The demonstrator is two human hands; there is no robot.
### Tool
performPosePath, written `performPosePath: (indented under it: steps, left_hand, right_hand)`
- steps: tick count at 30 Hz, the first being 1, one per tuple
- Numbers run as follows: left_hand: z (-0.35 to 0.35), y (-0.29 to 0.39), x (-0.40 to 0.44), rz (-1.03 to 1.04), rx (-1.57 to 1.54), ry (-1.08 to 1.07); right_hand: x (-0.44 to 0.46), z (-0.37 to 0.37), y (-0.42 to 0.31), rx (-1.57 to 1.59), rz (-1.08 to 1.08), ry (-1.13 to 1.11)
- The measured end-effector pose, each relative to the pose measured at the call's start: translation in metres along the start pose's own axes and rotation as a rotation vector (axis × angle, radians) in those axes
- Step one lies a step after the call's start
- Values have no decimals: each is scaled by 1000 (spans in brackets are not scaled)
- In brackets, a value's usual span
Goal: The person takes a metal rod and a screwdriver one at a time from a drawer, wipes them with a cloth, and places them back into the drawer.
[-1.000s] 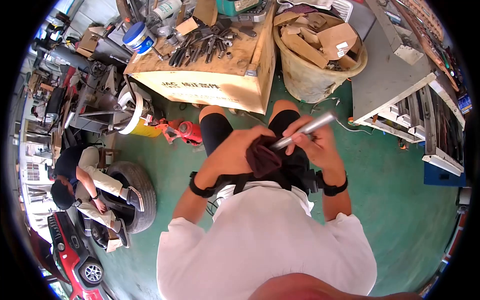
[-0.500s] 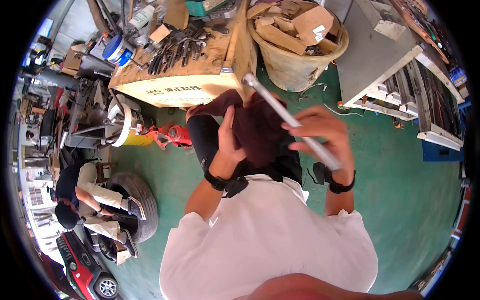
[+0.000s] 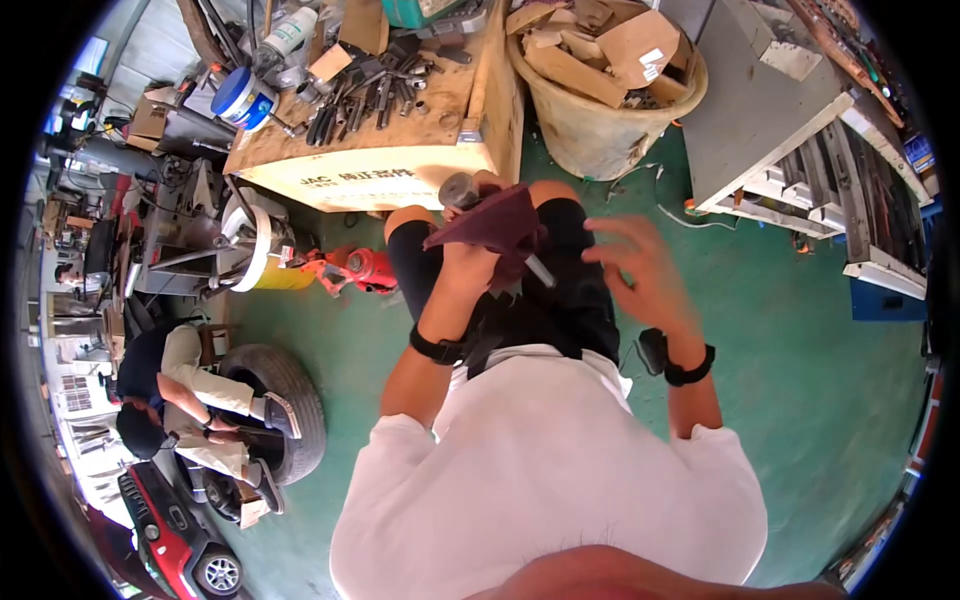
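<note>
My left hand (image 3: 468, 268) is closed around a dark maroon cloth (image 3: 500, 225) above my lap. Wrapped in that cloth is a metal bar (image 3: 540, 272) with a thick, round, socket-like head (image 3: 460, 190). The head sticks out past the top left of the cloth, and the bar's thin end shows below it on the right; the middle is covered. To the right, apart from cloth and bar, my right hand (image 3: 640, 270) has its fingers spread, slightly blurred, with nothing in them.
Ahead stands a wooden crate (image 3: 350, 180) topped with sockets and tools (image 3: 375, 95) and a blue-white tub (image 3: 243, 100). A bin of cardboard (image 3: 590, 130) and a grey cabinet (image 3: 760, 110) stand right. At left are a red jack (image 3: 365, 270) and a person beside a tire (image 3: 300, 400).
The metal bar has gone from my right hand into the cloth in my left hand. My right hand has let go and opened. The view has shifted slightly.
</note>
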State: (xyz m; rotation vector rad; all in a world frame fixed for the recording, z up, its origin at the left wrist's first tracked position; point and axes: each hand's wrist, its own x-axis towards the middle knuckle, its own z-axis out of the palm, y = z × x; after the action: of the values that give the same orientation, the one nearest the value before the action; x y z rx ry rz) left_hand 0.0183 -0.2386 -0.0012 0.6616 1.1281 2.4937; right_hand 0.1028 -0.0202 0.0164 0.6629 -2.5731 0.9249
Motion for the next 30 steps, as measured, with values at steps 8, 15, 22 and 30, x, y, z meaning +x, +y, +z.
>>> performPosePath:
  steps: [8,15,22,30]
  left_hand:
    - [9,-34,14,120,638,-334]
    - [-13,-106,-4,247,590,-319]
    - [-8,-99,-3,213,781,-300]
    - [-21,-108,-4,44,744,-162]
  right_hand:
    - [56,-19,-41,-1,-25,193]
    - [41,1,-32,-278,-22,12]
    - [30,2,-25,-227,-34,249]
    - [40,-7,-36,-121,-4,364]
